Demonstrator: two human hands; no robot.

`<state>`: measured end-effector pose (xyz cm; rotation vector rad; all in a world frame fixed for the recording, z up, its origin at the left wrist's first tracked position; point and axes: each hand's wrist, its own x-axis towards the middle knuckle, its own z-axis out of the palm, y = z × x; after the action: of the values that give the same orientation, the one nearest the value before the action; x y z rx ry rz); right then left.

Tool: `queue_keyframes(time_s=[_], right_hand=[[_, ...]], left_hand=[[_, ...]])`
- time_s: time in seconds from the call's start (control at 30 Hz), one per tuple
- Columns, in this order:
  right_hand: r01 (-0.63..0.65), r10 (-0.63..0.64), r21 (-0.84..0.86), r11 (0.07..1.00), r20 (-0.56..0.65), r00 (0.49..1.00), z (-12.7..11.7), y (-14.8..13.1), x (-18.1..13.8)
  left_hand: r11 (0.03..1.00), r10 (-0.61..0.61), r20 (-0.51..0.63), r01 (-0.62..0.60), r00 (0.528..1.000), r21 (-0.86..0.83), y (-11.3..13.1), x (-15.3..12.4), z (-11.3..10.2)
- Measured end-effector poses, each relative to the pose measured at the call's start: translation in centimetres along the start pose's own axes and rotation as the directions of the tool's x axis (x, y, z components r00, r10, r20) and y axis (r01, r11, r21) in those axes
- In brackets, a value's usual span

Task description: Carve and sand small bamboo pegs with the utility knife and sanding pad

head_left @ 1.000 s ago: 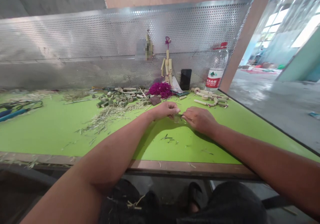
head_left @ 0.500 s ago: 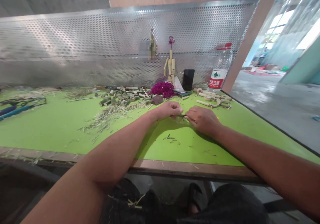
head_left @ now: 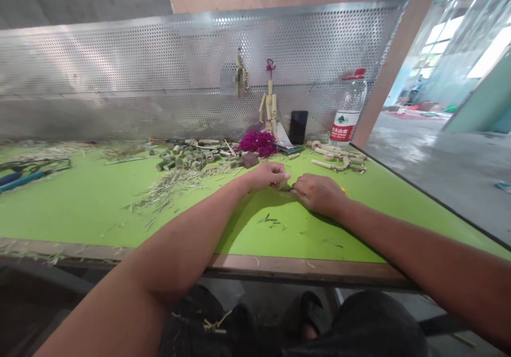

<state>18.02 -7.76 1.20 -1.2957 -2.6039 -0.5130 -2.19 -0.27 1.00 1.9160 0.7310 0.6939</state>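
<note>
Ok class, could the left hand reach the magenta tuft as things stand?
Probably yes: the left hand sits just before the magenta tuft, nothing tall between them, though it is busy at a small piece.

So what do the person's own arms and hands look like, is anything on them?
The left arm and right arm are bare, with no sleeves in view. No glove, watch or bracelet shows on the left hand or right hand.

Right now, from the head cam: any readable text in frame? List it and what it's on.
"农夫山泉", white on the red label band of the plastic water bottle.
Smaller print on that label: too small to read.
Pixelated patch on the perforated metal panel: too blurred to read.
</note>
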Motion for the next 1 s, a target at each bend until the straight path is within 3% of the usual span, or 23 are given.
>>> queue_keyframes(time_s=[0.17,0.43,0.53,0.77,1.0], right_hand=[[-0.033,0.034,0.009,0.999,-0.115,0.993,-0.3,0.2,-0.1],[0.004,-0.003,-0.020,1.000,0.063,0.998,0.4,-0.3,0.2],[-0.006,0.006,-0.016,1.000,-0.004,1.000,0.2,-0.1,0.1],[-0.013,0.009,-0.029,0.999,-0.146,0.989,-0.6,0.2,-0.3],[-0.045,0.040,-0.038,0.998,-0.135,0.990,-1.0,-0.1,-0.2]], left_hand=[[1.000,-0.008,-0.029,0.009,1.000,0.026,0.2,0.0,0.2],[0.993,0.014,-0.075,-0.005,0.997,0.118,0.6,-0.1,0.4],[0.988,0.019,-0.109,-0.002,0.994,0.151,0.9,-0.3,0.7],[0.997,-0.071,-0.121,0.074,0.990,0.022,1.2,-0.2,1.2],[0.988,-0.150,-0.151,0.151,0.977,0.001,1.3,0.0,1.6]])
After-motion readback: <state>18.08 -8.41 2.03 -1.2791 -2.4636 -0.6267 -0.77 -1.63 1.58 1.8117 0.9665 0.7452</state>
